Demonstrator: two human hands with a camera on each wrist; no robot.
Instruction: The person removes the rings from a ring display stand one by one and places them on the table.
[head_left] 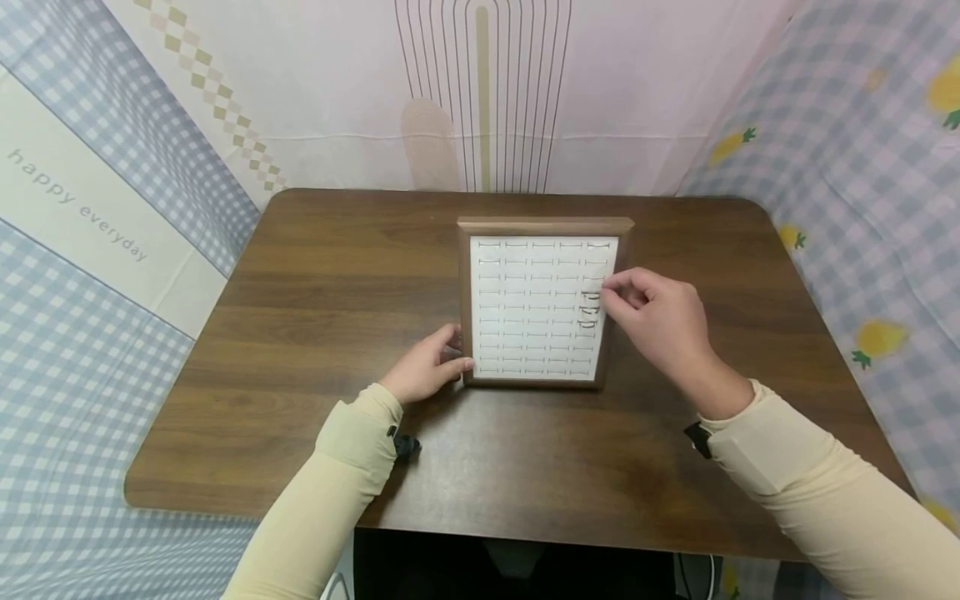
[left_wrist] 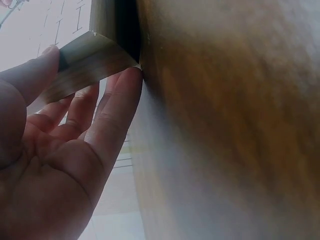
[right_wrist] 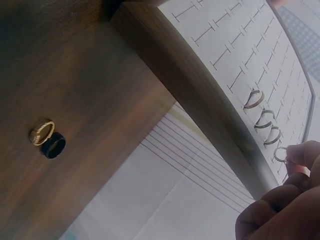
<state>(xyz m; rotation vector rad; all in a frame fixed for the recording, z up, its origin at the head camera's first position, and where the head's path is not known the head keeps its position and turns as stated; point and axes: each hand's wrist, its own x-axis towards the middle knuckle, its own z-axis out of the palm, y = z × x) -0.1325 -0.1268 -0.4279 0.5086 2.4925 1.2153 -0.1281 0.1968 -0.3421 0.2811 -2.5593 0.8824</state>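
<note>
A ring display board (head_left: 537, 308) with a wooden frame and a white slotted pad stands on the table. My left hand (head_left: 426, 364) grips its lower left edge, thumb at the front and fingers (left_wrist: 117, 107) behind. At the right-hand column, my right hand (head_left: 663, 317) pinches a ring with a beaded-looking band (right_wrist: 280, 154) between thumb and forefinger, against the pad. Three rings sit upright in slots along that column: a coppery ring (right_wrist: 254, 99), a middle ring (right_wrist: 265, 119) and another ring (right_wrist: 273, 135). Whether the pinched ring is inside its slot, I cannot tell.
On the brown table (head_left: 337, 283), a gold ring (right_wrist: 42, 133) and a black ring (right_wrist: 53, 146) lie touching, to the right of the board. A patterned cloth (head_left: 322, 100) hangs behind the table; checked cloths hang at both sides.
</note>
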